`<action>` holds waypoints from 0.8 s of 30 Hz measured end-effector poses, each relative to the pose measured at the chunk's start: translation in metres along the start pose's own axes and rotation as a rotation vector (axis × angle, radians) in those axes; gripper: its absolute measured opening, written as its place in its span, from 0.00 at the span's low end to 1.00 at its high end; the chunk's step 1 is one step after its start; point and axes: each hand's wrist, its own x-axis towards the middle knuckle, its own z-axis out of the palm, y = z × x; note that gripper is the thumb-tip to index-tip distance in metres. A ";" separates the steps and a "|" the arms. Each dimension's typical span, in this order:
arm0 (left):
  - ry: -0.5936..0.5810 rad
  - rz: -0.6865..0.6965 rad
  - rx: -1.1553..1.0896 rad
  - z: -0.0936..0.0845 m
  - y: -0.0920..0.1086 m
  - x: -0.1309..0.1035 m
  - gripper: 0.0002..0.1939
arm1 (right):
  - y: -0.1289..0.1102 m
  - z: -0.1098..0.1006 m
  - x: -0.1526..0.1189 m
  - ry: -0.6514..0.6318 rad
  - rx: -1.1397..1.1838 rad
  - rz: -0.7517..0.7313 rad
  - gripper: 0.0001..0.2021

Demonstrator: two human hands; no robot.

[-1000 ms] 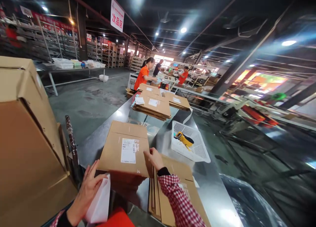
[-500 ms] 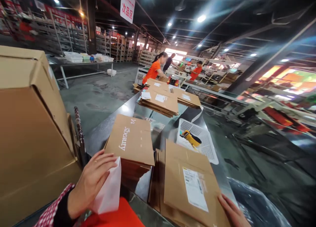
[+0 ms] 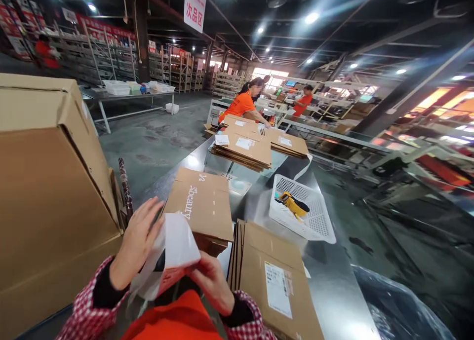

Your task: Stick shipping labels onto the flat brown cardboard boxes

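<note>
My left hand (image 3: 137, 244) holds a folded strip of white label paper (image 3: 181, 239) in front of my orange apron, its fingers bent against the strip's left side. With thumb and fingers, my right hand (image 3: 215, 283) pinches the strip's lower right corner, where a red-printed part shows. Just beyond the paper lies a stack of flat cardboard cartons (image 3: 207, 199) with white lettering. To the right, beside my right hand, another stack of flat cartons (image 3: 255, 276) bears a white shipping label (image 3: 277, 290) on its top piece.
A white perforated basket (image 3: 322, 221) with a yellow-and-black tool (image 3: 294, 204) stands on the metal table (image 3: 329, 290). Farther along are more labelled carton stacks (image 3: 248, 142), with a co-worker (image 3: 240, 105) leaning over them. A large cardboard box (image 3: 33, 182) stands at left.
My right hand has left the carton stack on the right and come to the label strip, gripping its corner. The strip has risen and unfolded further, and that carton stack has shifted slightly.
</note>
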 end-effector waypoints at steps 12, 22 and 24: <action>-0.396 -0.350 -0.586 0.021 0.019 -0.043 0.13 | -0.015 -0.008 0.008 0.155 -0.344 -0.175 0.13; -0.250 -0.310 -0.460 0.045 -0.004 -0.043 0.22 | -0.011 0.002 0.013 0.337 -0.525 -0.475 0.08; -0.237 -0.182 -0.408 0.047 -0.014 -0.040 0.21 | -0.012 -0.004 0.018 0.380 -0.579 -0.535 0.09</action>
